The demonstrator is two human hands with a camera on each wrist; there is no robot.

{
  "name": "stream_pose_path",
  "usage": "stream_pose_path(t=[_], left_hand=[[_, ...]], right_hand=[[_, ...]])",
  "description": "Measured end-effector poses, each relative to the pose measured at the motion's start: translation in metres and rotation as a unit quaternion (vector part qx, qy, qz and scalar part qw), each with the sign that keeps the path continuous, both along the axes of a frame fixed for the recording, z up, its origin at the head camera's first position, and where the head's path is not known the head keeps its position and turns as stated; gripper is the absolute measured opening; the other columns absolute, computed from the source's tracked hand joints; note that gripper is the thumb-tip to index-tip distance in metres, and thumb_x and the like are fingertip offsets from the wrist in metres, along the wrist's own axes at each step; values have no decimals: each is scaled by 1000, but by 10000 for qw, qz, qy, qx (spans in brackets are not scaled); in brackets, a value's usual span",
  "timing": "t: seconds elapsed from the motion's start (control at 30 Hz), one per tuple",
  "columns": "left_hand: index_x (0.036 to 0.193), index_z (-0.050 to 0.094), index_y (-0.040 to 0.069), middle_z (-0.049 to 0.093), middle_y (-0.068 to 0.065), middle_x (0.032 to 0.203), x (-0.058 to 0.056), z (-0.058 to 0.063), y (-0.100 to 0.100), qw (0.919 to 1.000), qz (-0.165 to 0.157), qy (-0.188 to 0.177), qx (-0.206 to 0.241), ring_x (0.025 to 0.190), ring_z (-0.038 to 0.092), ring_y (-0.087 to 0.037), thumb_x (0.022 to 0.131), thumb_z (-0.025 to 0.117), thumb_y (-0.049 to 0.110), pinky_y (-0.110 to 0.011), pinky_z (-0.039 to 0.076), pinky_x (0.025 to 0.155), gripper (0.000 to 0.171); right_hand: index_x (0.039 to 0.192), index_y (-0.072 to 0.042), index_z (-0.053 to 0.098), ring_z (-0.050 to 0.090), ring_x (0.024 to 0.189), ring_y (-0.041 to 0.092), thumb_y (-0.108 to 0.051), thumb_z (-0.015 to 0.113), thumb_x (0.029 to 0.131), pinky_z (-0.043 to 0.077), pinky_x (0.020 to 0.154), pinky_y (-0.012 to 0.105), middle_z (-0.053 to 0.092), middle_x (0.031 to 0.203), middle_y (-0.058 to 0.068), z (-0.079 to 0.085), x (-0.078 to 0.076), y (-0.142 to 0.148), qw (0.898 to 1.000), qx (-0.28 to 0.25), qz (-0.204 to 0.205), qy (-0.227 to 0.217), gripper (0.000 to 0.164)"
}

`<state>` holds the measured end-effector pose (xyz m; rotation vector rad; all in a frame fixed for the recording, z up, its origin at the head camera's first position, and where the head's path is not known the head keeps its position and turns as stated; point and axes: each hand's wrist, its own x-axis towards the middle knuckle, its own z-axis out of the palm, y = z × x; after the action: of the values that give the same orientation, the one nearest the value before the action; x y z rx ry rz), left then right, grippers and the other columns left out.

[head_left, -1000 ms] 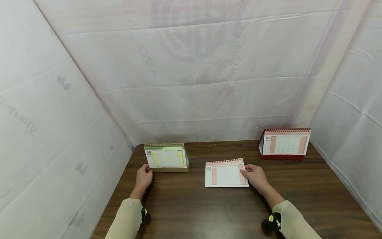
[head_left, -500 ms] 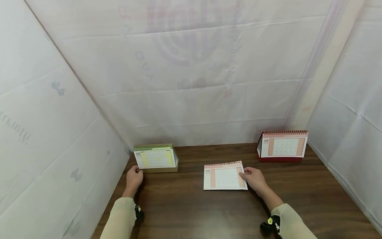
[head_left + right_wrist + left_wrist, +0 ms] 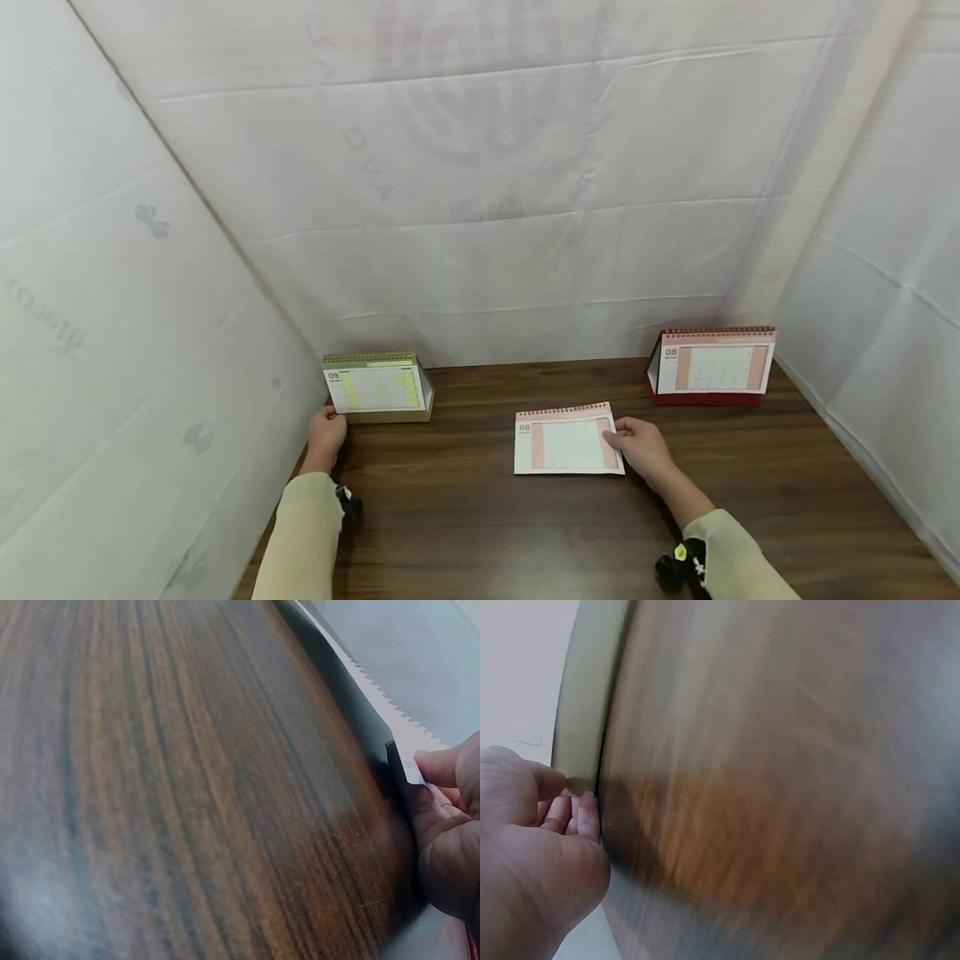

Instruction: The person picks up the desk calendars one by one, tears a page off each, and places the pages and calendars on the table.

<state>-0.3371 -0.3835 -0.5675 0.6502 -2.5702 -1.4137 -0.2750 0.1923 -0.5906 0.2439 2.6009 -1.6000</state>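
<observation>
At the back left of the table, a green-and-yellow desk calendar (image 3: 378,389) stands upright on its tan base (image 3: 583,697), turned to a page marked 09. My left hand (image 3: 326,429) pinches its lower left corner; in the left wrist view the thumb (image 3: 549,780) and fingertips meet at the end of the base. Mid-table, my right hand (image 3: 643,450) holds a loose calendar page (image 3: 567,442), marked 08, by its right edge, thumb on top. In the right wrist view the page's toothed edge shows, lifted off the wood near the hand; the fingers beneath are partly hidden.
A second desk calendar (image 3: 712,364), with a red base and a page marked 08, stands at the back right. White cloth walls (image 3: 480,250) enclose the brown wooden table (image 3: 480,533) at the back and both sides.
My left hand has slid the green-and-yellow desk calendar left and slightly back, towards the corner. The right hand and its calendar page have stayed nearly in place.
</observation>
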Motion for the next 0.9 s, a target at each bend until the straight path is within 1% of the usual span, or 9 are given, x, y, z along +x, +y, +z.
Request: stream_pose_path(t=[0.17, 0.27, 0.43, 0.57, 0.7, 0.8, 0.87, 0.9], left_hand=[[153, 42, -12, 46, -34, 148, 1, 1, -4, 9992, 279, -18, 278, 124, 47, -41, 100, 33, 8, -50, 44, 100, 57], [151, 44, -13, 48, -33, 147, 2, 5, 0, 9985, 423, 30, 337, 126, 48, -42, 99, 34, 7, -51, 45, 102, 57], [154, 43, -11, 47, -34, 149, 2, 10, 6, 9980, 499, 25, 380, 132, 47, -43, 99, 35, 8, -52, 45, 105, 58], [156, 39, -12, 46, -35, 151, 4, 13, 7, 9989, 360, -31, 292, 133, 47, -44, 102, 39, 10, -52, 45, 107, 58], [161, 28, -12, 39, -38, 158, 11, 18, 11, 9996, 57, -285, 49, 145, 41, -50, 104, 43, 16, -59, 41, 119, 66], [162, 21, -14, 36, -40, 161, 21, 21, 21, 9987, -1, -500, -60, 150, 36, -54, 103, 47, 21, -62, 37, 124, 73], [161, 22, -15, 37, -41, 159, 29, 20, 31, 9980, -35, -626, -84, 150, 36, -54, 104, 50, 26, -62, 37, 124, 75], [159, 26, -15, 39, -40, 158, 34, 19, 37, 9976, -120, -668, -145, 148, 38, -54, 105, 51, 27, -62, 37, 124, 74]], right_hand=[[111, 2, 74, 60, 82, 16, -23, 71, 101, 47, 71, 29, 73, 86, 4, -1, -3, -4, 10000, 69, 46, 16, 27], [111, 2, 73, 59, 82, 16, -23, 71, 101, 47, 70, 29, 71, 85, 4, 0, -4, -4, 10000, 58, 40, -56, 28], [111, 2, 73, 59, 81, 16, -22, 71, 100, 46, 69, 28, 70, 83, 3, -1, -4, -3, 9999, 78, -10, -104, 27], [111, 1, 73, 59, 82, 16, -23, 71, 101, 46, 71, 29, 70, 84, 3, -1, -5, -3, 9999, 111, 37, -78, 27], [110, 1, 74, 59, 83, 17, -24, 71, 101, 46, 72, 29, 70, 86, 4, -1, -5, -3, 9999, 147, 60, -28, 26], [109, 1, 73, 59, 84, 17, -24, 71, 101, 46, 72, 29, 71, 88, 5, 0, -5, -2, 9999, 130, 61, -31, 26], [110, 1, 73, 59, 85, 17, -24, 71, 101, 47, 72, 29, 72, 89, 5, -1, -5, -1, 9999, 59, 62, -92, 26], [110, 1, 73, 60, 85, 17, -24, 71, 101, 47, 72, 28, 72, 89, 5, 0, -6, -1, 9999, 40, 56, -99, 27]])
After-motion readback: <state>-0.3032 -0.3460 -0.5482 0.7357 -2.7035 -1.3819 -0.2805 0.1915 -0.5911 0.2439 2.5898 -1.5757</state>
